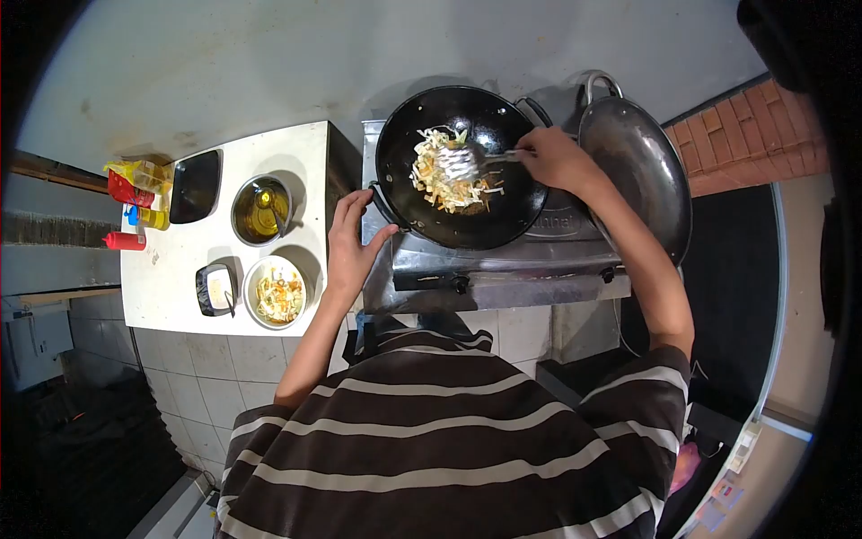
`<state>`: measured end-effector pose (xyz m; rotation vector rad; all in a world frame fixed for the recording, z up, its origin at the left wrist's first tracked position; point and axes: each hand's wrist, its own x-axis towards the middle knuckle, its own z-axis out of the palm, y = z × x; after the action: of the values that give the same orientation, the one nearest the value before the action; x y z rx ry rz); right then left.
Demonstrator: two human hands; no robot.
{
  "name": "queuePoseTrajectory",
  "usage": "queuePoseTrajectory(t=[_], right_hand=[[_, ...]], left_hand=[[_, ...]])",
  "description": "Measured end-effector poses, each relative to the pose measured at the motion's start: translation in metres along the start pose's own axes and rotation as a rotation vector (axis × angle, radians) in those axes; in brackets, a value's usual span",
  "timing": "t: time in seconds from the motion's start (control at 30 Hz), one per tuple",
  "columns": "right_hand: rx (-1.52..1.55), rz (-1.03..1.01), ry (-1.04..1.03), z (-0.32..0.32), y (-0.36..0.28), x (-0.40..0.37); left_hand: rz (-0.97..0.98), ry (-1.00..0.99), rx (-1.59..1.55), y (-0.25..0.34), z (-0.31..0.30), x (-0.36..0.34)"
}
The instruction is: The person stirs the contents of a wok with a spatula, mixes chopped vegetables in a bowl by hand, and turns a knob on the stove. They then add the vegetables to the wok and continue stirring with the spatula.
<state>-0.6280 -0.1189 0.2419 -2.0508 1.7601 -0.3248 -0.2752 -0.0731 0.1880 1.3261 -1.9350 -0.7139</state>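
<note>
A black wok (498,211) sits on the stove, with shredded cabbage and carrot (444,190) in it. My right hand (557,160) is closed around the handle of a metal spatula (460,163), whose shiny head rests among the vegetables. At the wok's left side, my left hand (352,241) grips the loop handle (384,208), thumb at its near end and fingers at its far end. The fingertips are partly hard to make out.
A larger metal wok (639,171) leans at the right of the stove (512,283). On the white table (171,287) stand a bowl of shredded vegetables (278,292), a pot of oil (260,210), a small black dish (215,289), a black tray (195,186) and a red bottle (126,241).
</note>
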Motion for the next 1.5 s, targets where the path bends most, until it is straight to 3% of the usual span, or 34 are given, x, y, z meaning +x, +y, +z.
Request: queuePoseTrajectory(t=[0.1, 0.17, 0.23, 0.3, 0.43, 0.57, 0.7, 0.77, 0.83, 0.9, 1.1, 1.17, 1.2, 1.3, 1.37, 1.43, 1.5], right_hand=[[-0.261, 0.038, 0.142, -0.032, -0.004, -0.006], [-0.254, 0.032, 0.125, -0.047, -0.008, -0.001], [-0.315, -0.182, 0.201, -0.047, 0.005, 0.016], [-0.36, -0.217, 0.203, -0.033, 0.011, 0.039], [-0.322, -0.329, 0.077, -0.015, -0.002, 0.05], [-0.387, -0.425, -0.048, -0.041, -0.014, 0.044], [-0.417, -0.364, -0.056, -0.055, -0.033, 0.066], [-0.467, -0.418, 0.063, -0.037, -0.034, 0.073], [-0.414, -0.428, -0.025, -0.022, -0.03, 0.07], [-0.42, -0.628, 0.026, -0.013, -0.023, 0.048], [-0.326, -0.453, 0.021, -0.05, -0.033, 0.02], [-0.19, -0.441, 0.264, -0.046, -0.031, 0.013], [-0.191, -0.436, 0.262, -0.039, -0.029, 0.015], [0.034, -0.444, 0.101, -0.015, -0.032, 0.021], [0.066, -0.245, -0.113, -0.007, -0.045, 0.016], [0.096, -0.239, -0.09, 0.004, -0.035, 0.016], [-0.105, -0.118, -0.033, 0.013, -0.023, 0.014]], left_hand=[[0.005, 0.005, -0.003, 0.001, 0.0, 0.0], [0.004, 0.004, 0.001, 0.002, 0.0, 0.0], [0.008, 0.002, 0.01, 0.001, 0.0, 0.0], [0.007, 0.001, 0.021, 0.002, -0.001, 0.0], [-0.009, 0.007, 0.017, 0.006, -0.001, -0.001], [-0.001, 0.015, -0.003, 0.003, 0.001, -0.001], [-0.006, 0.007, -0.001, 0.004, -0.001, -0.001], [-0.006, 0.0, -0.001, 0.005, 0.0, -0.002], [-0.005, 0.0, 0.007, 0.007, -0.001, -0.001], [-0.008, -0.004, -0.006, 0.004, -0.001, -0.002], [-0.031, -0.005, -0.015, 0.005, -0.002, -0.002], [-0.042, -0.011, -0.027, 0.004, -0.001, -0.003], [-0.032, -0.005, -0.029, 0.002, 0.0, -0.003], [-0.011, -0.001, -0.029, 0.0, 0.001, -0.002], [0.0, -0.007, -0.026, 0.0, -0.001, -0.003], [-0.01, -0.009, -0.016, 0.001, -0.002, -0.004], [0.03, 0.032, -0.053, -0.002, 0.003, -0.005]])
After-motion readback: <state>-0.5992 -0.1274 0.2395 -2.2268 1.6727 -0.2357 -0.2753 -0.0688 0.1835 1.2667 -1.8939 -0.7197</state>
